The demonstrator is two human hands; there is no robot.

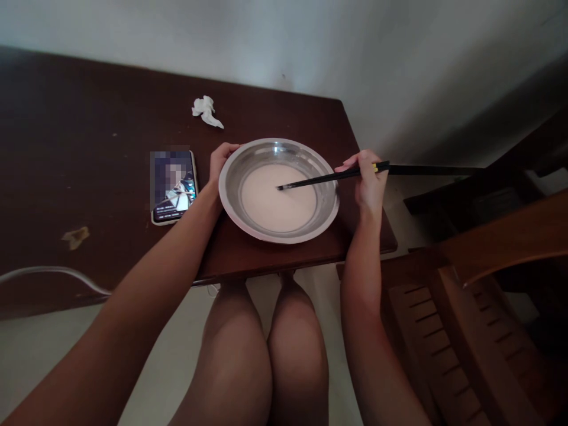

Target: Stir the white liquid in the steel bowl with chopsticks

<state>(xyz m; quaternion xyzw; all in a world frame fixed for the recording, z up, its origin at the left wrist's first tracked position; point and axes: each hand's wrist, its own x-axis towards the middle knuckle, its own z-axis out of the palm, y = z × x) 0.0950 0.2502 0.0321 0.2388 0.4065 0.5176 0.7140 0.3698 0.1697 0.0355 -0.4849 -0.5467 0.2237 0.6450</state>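
A wide stainless steel bowl (327,201) stands near the front edge of the dark wooden table, holding a pale, milky liquid (270,204). My left hand (220,161) is closed on the bowl's left rim; part of its fingers is hidden behind the rim. Black chopsticks (322,177) with gold bands are gripped in my right hand (369,177), just beyond the bowl's right side. They lie close together and slant down to the left, their wet-looking, whitish tips over the middle of the liquid. Whether the tips touch the liquid is hard to see.
Left of the bowl, a phone (180,195) lies with its screen lit. A crumpled white tissue (206,111) and a brownish scrap (76,237) are on the table (110,118). A pale cable (48,269) crosses the front left. Slatted wooden chair (437,319) at right; wall behind.
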